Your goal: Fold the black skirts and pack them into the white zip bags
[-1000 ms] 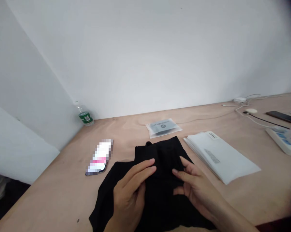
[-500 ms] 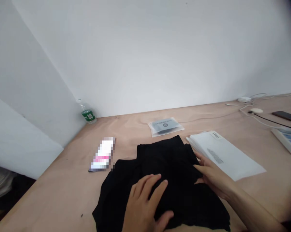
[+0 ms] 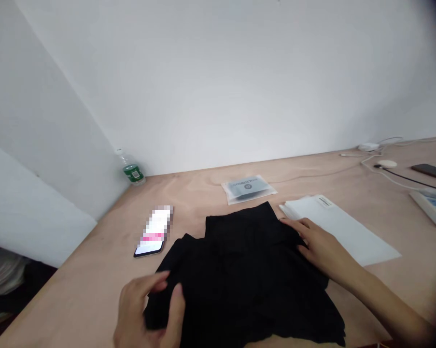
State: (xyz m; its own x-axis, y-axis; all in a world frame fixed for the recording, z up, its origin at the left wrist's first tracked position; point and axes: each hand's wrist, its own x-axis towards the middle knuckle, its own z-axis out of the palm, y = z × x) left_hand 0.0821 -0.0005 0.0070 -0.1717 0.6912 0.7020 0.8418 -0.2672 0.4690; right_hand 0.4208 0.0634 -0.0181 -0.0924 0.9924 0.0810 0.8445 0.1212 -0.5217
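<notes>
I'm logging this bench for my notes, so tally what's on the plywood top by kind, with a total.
Phones: 2 (a blurred-screen phone, a dark phone)
Plastic water bottles: 1
Clear plastic packets: 1
Stacks of white mailers: 1
Black garments: 1
Power strips: 1
White cable units: 2 (a charger, a round puck)
Total: 9

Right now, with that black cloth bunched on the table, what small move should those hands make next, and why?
I'd probably have the left hand smooth the black cloth outward, since the cloth looks bunched beside its fingers, while the right hand lies on the opposite side and could hold it steady.
</notes>
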